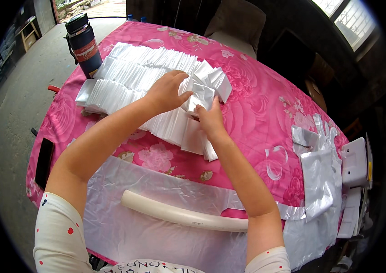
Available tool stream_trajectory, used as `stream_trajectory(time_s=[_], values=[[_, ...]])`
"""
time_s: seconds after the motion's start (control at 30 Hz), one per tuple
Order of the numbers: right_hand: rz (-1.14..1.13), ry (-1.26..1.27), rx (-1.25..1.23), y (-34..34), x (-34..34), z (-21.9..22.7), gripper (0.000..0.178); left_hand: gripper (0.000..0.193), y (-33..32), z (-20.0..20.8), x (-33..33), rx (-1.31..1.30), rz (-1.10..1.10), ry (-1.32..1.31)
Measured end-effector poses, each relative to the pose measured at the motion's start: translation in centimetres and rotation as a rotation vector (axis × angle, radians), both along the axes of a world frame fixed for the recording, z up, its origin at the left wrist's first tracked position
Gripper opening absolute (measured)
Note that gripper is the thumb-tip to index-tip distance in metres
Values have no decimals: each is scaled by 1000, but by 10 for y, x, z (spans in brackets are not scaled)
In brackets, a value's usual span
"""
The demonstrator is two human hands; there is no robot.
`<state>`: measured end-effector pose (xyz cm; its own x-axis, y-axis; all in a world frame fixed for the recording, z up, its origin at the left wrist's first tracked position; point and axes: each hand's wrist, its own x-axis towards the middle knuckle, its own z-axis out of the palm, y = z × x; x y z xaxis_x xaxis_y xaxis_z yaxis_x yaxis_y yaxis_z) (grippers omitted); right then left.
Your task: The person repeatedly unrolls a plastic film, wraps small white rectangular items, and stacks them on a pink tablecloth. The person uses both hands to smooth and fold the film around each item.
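Gently: the right hand (212, 117) pinches a folded plastic bag (203, 94) at the right end of the rows (129, 75) on the tabletop (256, 150); whether the left hand (168, 92) grips, I cannot tell. Light, level pressure should spare neighbouring folds.

Daylight from window (357, 23), dark fisheye rim
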<state>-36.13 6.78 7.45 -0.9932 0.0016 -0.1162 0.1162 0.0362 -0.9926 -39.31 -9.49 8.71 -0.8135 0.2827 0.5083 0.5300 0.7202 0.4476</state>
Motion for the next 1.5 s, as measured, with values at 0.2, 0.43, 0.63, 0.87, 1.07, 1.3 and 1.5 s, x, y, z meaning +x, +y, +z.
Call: stream_trajectory(time_s=[0.2,0.43,0.63,0.87,1.07,1.3,1.5], values=[[-106,54,150,21,-12,-18,74,45,-1,5,5,-15,-42,11],[-22,54,124,27,-18,-31,74,45,-8,7,10,-43,-73,32],[-106,37,67,17,-17,-19,65,45,-14,11,21,-44,-88,58],[-76,70,436,77,28,-15,48,43,-11,25,53,-204,-298,85],[6,33,882,88,57,-4,48,41,18,11,65,-242,-407,74],[-56,124,739,91,63,-9,40,38,19,12,89,-270,-443,80],[-85,232,603,104,82,-6,37,42,-1,19,140,-181,-437,-36]])
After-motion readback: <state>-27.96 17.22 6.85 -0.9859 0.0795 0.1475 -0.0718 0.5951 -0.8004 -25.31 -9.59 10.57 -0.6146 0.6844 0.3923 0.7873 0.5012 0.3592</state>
